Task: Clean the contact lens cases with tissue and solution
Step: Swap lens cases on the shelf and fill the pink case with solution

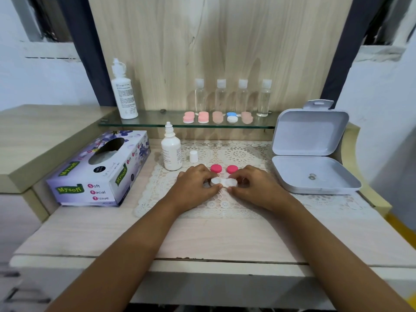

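Open white lens case [222,182] on doily, pink caps [216,168] behind.

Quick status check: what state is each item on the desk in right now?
Lens case: caps off, flat on the mat, held at both ends.
Pink caps: unscrewed, lying behind the case.
Small bottle: upright, uncapped.
White cap: off, standing beside that bottle.
Tissue box: opened.
Tin box: lid up.
Left hand: gripping the case.
Right hand: gripping the case.
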`<state>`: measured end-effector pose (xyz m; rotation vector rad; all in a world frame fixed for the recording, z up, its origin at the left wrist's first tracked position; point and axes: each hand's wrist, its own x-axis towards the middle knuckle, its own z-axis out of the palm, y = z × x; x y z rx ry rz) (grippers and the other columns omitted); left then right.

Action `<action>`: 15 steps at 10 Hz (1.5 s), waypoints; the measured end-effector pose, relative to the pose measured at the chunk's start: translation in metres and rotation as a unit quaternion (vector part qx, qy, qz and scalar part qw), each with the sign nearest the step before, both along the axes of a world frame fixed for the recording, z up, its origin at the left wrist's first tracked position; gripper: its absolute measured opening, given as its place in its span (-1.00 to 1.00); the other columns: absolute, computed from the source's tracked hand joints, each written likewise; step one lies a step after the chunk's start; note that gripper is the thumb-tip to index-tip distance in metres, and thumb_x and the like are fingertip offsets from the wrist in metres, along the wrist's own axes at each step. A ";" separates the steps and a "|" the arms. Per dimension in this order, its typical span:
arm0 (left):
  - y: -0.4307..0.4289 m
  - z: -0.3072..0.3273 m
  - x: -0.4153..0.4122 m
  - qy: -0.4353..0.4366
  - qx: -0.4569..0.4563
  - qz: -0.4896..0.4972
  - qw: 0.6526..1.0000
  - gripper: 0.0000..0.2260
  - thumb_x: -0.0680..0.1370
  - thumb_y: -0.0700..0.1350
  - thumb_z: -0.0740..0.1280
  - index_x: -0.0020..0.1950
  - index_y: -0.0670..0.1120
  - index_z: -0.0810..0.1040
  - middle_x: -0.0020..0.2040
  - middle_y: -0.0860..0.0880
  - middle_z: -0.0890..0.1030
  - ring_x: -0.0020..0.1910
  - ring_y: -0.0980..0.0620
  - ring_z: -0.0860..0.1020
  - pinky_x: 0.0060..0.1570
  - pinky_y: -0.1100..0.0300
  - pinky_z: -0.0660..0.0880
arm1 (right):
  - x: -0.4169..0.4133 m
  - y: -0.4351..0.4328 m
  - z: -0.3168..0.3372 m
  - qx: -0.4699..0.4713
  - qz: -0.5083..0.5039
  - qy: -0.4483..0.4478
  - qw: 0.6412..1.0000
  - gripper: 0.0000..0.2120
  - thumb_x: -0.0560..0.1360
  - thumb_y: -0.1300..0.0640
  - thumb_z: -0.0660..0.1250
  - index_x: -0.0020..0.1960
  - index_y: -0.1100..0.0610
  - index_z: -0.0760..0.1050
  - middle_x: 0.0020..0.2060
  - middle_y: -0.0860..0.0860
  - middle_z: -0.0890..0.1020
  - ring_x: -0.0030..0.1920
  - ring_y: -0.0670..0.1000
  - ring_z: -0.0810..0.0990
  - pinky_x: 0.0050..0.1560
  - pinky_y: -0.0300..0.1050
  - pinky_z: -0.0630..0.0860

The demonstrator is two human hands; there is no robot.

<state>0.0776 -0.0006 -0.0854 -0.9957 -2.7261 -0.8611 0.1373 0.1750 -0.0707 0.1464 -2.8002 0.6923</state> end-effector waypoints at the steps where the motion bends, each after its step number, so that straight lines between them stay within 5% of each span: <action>1: 0.001 -0.002 0.000 0.010 0.001 0.017 1.000 -0.51 0.50 0.12 0.33 0.37 -0.04 0.42 0.02 -0.01 0.45 0.16 -0.03 0.42 0.21 0.01 0.36 | 0.001 0.000 0.002 -0.021 -0.007 -0.001 1.000 -0.75 0.45 0.05 0.37 0.12 0.04 0.56 -0.12 -0.14 0.47 -0.09 -0.09 0.46 -0.20 -0.31 0.25; 3: 0.002 -0.003 0.000 0.047 -0.093 0.063 0.993 -0.40 0.53 0.24 0.16 0.45 -0.11 0.28 0.37 -0.07 0.36 0.36 -0.05 0.28 0.35 0.06 0.24 | 0.005 0.009 0.011 -0.101 -0.055 0.024 0.993 -0.78 0.46 0.07 0.37 0.10 0.07 0.54 -0.15 -0.09 0.57 -0.10 -0.08 0.53 -0.15 -0.32 0.39; 5: 0.001 -0.003 -0.001 0.019 -0.117 0.051 0.992 -0.43 0.57 0.22 0.12 0.44 -0.13 0.31 0.49 -0.07 0.25 0.46 -0.02 0.20 0.41 0.13 0.16 | 0.018 0.031 0.028 -0.089 -0.104 0.080 0.987 -0.71 0.45 0.09 0.39 0.14 0.14 0.52 -0.19 -0.05 0.54 -0.19 -0.09 0.51 -0.27 -0.39 0.35; 7: 0.002 -0.003 -0.001 0.030 -0.113 0.046 0.992 -0.44 0.56 0.22 0.14 0.39 -0.15 0.39 0.45 -0.08 0.31 0.42 -0.02 0.27 0.35 0.18 0.20 | 0.033 0.076 0.036 0.018 -0.155 0.136 0.978 -0.75 0.44 0.18 0.38 0.09 0.23 0.53 -0.12 0.14 0.60 -0.17 0.05 0.50 -0.20 -0.19 0.30; 9: 0.000 -0.002 0.000 0.018 -0.112 0.046 0.993 -0.30 0.47 0.35 0.05 0.36 -0.14 0.42 0.43 -0.08 0.34 0.41 -0.02 0.28 0.33 0.19 0.22 | 0.045 0.111 0.031 0.151 -0.182 0.133 0.962 -0.74 0.45 0.23 0.35 0.12 0.29 0.49 -0.07 0.21 0.54 -0.11 0.26 0.54 -0.18 0.00 0.46; 11: 0.001 0.001 0.002 0.011 -0.106 0.047 0.993 -0.22 0.38 0.37 0.00 0.36 -0.14 0.43 0.43 -0.09 0.34 0.41 -0.02 0.29 0.33 0.16 0.23 | 0.042 0.124 0.033 0.395 -0.106 0.127 0.904 -0.58 0.02 0.36 0.58 -0.18 0.20 0.55 -0.34 0.08 0.53 -0.39 0.14 0.49 -0.48 -0.09 0.41; 12: 0.001 -0.001 0.000 0.020 -0.113 0.048 0.992 -0.37 0.51 0.30 0.11 0.37 -0.14 0.41 0.44 -0.08 0.33 0.42 -0.01 0.28 0.33 0.17 0.23 | 0.042 0.125 0.040 0.465 -0.059 0.141 0.872 -0.53 -0.05 0.42 0.52 -0.18 0.14 0.56 -0.35 0.03 0.54 -0.39 0.09 0.49 -0.46 -0.14 0.34; 15: 0.002 -0.002 -0.003 0.035 -0.109 0.049 0.992 -0.47 0.56 0.20 0.16 0.39 -0.12 0.39 0.46 -0.06 0.31 0.43 0.00 0.26 0.34 0.16 0.21 | 0.037 0.130 0.038 0.483 -0.015 0.180 0.857 -0.48 -0.06 0.45 0.49 -0.15 0.13 0.58 -0.29 0.05 0.57 -0.35 0.11 0.51 -0.43 -0.12 0.40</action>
